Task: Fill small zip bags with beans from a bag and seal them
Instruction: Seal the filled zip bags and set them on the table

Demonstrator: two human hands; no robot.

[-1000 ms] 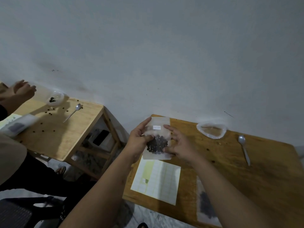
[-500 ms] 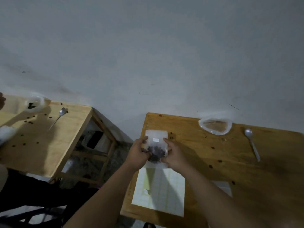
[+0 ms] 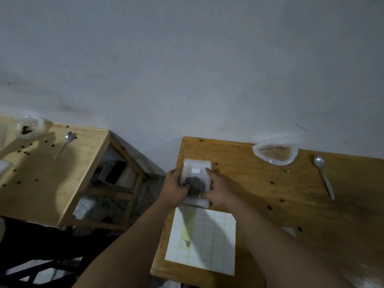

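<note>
Both hands, left [image 3: 173, 187] and right [image 3: 217, 189], grip one zip bag [image 3: 196, 166] holding beans [image 3: 194, 185]. Filling appears done; seal state unclear. The source bag [image 3: 275, 155] looks nearly empty.

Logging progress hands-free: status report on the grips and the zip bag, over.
Left grip and right grip both hold the small zip bag, beans inside. Seal state unclear. Label sheet lies near it, nothing blocking.

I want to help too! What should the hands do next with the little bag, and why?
Probably pinch along the top of the bag to seal it: the left hand and right hand grip it low, beside the beans, leaving its top free.
</note>
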